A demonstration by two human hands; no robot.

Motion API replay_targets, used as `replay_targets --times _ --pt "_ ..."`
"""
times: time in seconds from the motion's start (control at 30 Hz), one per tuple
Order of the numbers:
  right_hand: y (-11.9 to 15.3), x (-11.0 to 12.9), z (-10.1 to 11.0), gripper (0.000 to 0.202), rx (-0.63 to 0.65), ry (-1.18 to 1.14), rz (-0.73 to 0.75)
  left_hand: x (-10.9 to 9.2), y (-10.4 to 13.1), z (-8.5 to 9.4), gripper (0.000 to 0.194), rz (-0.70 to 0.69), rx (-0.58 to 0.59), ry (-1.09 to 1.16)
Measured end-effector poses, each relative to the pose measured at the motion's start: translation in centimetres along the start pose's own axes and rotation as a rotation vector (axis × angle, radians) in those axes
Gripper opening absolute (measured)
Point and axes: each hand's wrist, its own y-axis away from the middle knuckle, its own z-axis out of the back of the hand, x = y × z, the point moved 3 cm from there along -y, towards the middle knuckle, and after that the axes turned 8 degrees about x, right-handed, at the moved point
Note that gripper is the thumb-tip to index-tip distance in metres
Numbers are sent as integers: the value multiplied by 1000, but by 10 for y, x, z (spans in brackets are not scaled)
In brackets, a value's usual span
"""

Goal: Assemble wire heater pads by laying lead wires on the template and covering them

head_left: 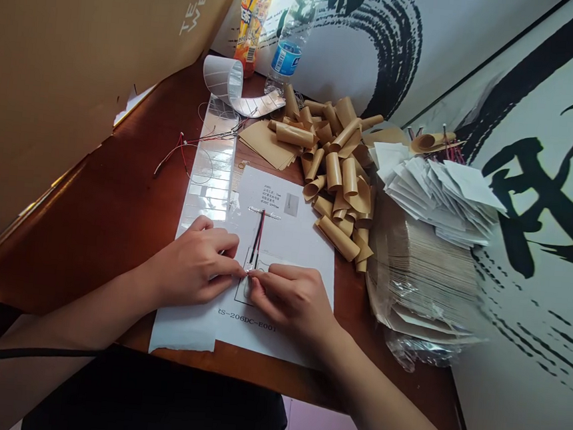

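Note:
A short pair of red and black wires [258, 236] lies lengthwise on a printed white sheet [301, 330]. A narrow clear strip [265, 213] crosses the wires' upper end. At their lower end, my left hand [205, 261] and my right hand [292, 294] meet with fingertips pinched, nearly touching each other. A small shiny bit shows between the fingertips, too small to name. My left palm rests over a long strip of clear labels [210, 175], whose curled end [223, 79] rises at the back.
Rolled brown paper pieces [340, 173] are heaped beyond my right hand, near flat brown sheets [267, 143]. Loose wires [179, 149] lie at left. A bagged stack of cards [416, 273] stands right, white slips [439, 188] on top. Bottles [286, 58] stand behind; a cardboard wall [78, 76] borders the left.

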Motion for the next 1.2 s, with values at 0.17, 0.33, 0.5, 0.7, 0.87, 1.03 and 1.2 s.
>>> replay_targets --times 0.17,0.33,0.5,0.7,0.87,1.03,1.2 --pt "1 0 0 32 -9 17 9 1 1 -1 26 5 12 5" --pt "2 0 0 30 -17 26 21 -1 0 1 28 -7 -2 -2" --pt "1 0 0 27 -46 15 31 -1 0 0 30 7 5 -11" --pt "2 0 -2 31 -42 85 53 1 0 -1 28 4 20 0" --pt "2 3 -2 32 -33 190 78 0 0 -1 30 11 0 -12" --pt "1 2 -3 34 40 194 30 -2 -1 -1 29 12 12 -18" --pt "0 -8 12 29 -43 -17 -58 -1 -1 0 28 26 32 7"
